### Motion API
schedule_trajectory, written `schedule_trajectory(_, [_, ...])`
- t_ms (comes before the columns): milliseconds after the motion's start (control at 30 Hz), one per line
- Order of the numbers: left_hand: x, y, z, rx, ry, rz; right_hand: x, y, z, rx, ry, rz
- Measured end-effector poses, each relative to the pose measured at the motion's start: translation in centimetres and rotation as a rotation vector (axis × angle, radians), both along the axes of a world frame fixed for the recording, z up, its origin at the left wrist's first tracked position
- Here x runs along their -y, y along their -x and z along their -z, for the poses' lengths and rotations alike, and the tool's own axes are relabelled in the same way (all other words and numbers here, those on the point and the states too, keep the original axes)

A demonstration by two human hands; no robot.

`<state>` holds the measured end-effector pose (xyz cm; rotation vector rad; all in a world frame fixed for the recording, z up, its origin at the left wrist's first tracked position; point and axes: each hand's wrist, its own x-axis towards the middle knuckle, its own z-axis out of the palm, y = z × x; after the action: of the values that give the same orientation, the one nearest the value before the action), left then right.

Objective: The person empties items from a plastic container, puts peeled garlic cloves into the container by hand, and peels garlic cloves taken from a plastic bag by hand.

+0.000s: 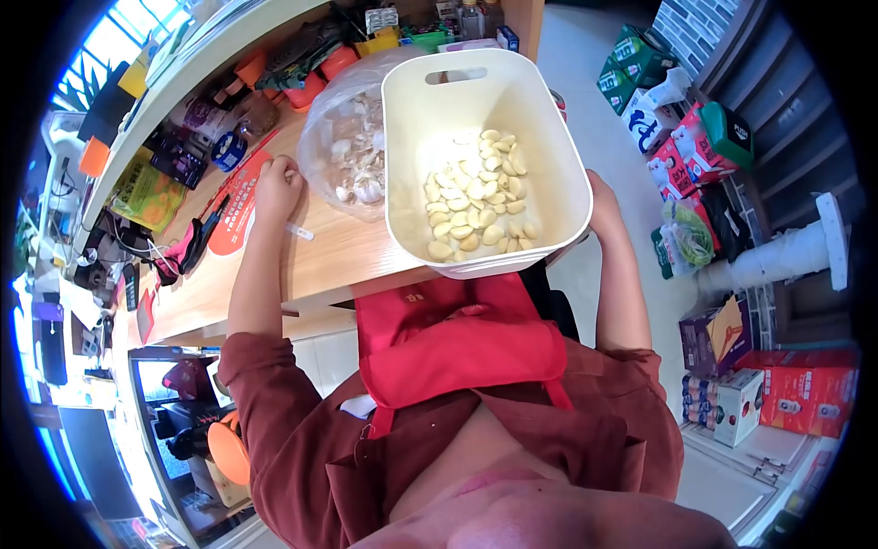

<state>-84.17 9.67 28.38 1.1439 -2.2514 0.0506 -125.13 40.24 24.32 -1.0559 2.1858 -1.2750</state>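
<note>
A cream plastic bin [399,174] stands at the table's front edge, with many peeled garlic cloves [471,197] on its bottom. To its left, a clear plastic bag [320,137] contains unpeeled garlic and loose skins [366,188]. My left hand [280,188] rests on the table just left of the bag, its fingers curled in; what they hold, if anything, is hidden. At the bin's right side is my right hand [601,207], close against the wall, its fingers hidden behind the bin.
The wooden table [343,252] carries a red printed sheet [240,215], a small white strip [299,231], a blue tin [229,151] and a yellow-green packet [148,197]. Orange pots [338,62] stand behind the bag. Boxes and packages [686,151] line the floor at right.
</note>
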Motion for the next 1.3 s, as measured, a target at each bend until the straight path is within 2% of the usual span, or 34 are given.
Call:
schedule_trajectory(100, [1.4,-0.8,0.9,-0.086,-0.008,-0.069,0.0,0.1,0.0,-0.018,-0.009,-0.009])
schedule_trajectory(233, [0.3,-0.3,-0.6,-0.345,-0.372,-0.315,0.1,-0.1,-0.2,-0.018,-0.034,0.005])
schedule_trajectory(333, [4.4,-3.0,1.5,-0.968,-0.626,-0.131,-0.1,-0.4,-1.1,-0.023,-0.053,0.009])
schedule_trajectory(367, [1.4,-1.3,-1.8,-1.266,-0.828,-0.104,-0.1,-0.4,-1.2,-0.023,-0.067,0.006])
schedule_trajectory(467, [1.3,-0.5,-5.5,-1.626,-1.265,0.276,0.0,-0.3,-1.3,-0.032,-0.092,-0.001])
schedule_trajectory(567, [-3.0,4.6,-10.5,-1.386,-1.179,0.649,0.0,-0.3,-1.1,-0.037,-0.079,0.002])
schedule_trajectory(600, [-4.5,6.6,-12.0,-1.276,-1.182,0.714,0.0,-0.3,-1.0,-0.036,-0.079,0.004])
schedule_trajectory(700, [-10.9,12.5,-14.8,-0.911,-0.911,0.769,0.1,-0.3,-0.8,-0.023,-0.066,0.000])
schedule_trajectory(800, [-15.0,16.5,-15.1,-0.463,-0.473,0.644,0.0,-0.3,-1.0,-0.031,-0.071,-0.006])
schedule_trajectory(867, [-15.2,17.5,-14.6,-0.003,-0.115,0.831,-0.1,-0.4,-1.4,-0.028,-0.074,0.000])
schedule_trajectory(967, [-15.5,16.5,-14.2,0.090,0.170,0.956,-0.3,-0.6,-1.8,-0.038,-0.072,0.019])
schedule_trajectory(1067, [-14.2,12.0,-15.6,-0.185,-0.054,0.815,0.0,-0.5,-1.0,-0.080,-0.050,0.013])
schedule_trajectory(1133, [-10.4,7.4,-14.6,-0.295,-0.190,0.608,0.0,-0.1,-0.4,-0.070,-0.016,-0.010])
schedule_trajectory(1200, [-6.8,2.7,-12.6,-0.350,-0.209,0.344,0.0,-0.1,-0.6,-0.095,-0.023,-0.025])
schedule_trajectory(1300, [-1.5,-4.2,-7.6,-0.048,-0.212,0.066,0.2,0.5,0.4,-0.100,0.019,-0.040])
